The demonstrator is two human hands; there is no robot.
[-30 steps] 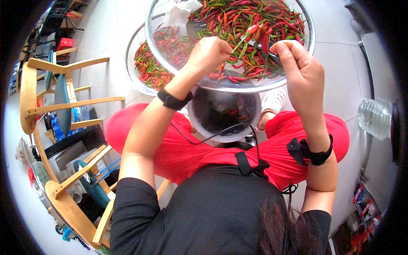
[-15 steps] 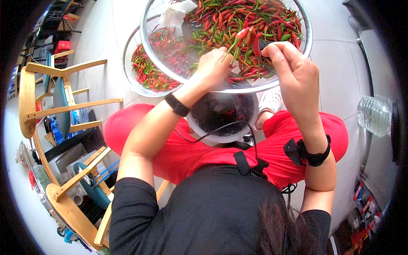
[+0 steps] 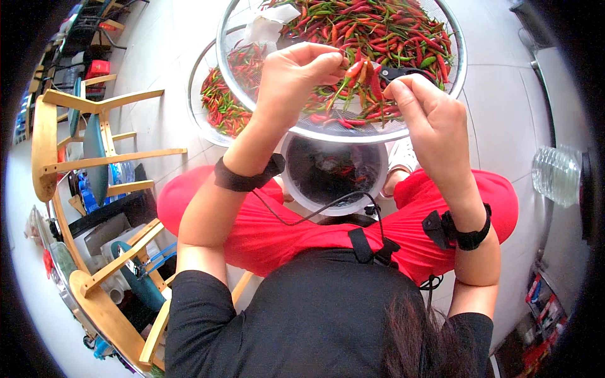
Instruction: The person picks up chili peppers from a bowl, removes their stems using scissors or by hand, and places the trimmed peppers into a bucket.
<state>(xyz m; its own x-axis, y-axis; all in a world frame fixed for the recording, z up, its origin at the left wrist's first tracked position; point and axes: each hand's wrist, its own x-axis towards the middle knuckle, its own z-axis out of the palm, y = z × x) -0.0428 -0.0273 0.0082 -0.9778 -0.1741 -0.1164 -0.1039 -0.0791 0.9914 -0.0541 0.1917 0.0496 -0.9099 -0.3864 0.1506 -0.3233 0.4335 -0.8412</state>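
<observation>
White floor tiles lying beneath the wide mesh sieve (image 3: 457, 69), we are pinching light, thin-skinned, easily bruised chilli peppers (image 3: 360, 79) by their stems above it, left hand (image 3: 293, 79) closed on them, right hand (image 3: 428, 120) gripping black scissors (image 3: 397, 73).

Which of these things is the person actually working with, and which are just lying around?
In use:
left hand gripping a bunch of chilies
right hand holding black-handled scissors
mesh basket of chilies
white bucket beneath it
second bowl of chilies

Lying about:
wooden chairs
clear plastic bottle
</observation>
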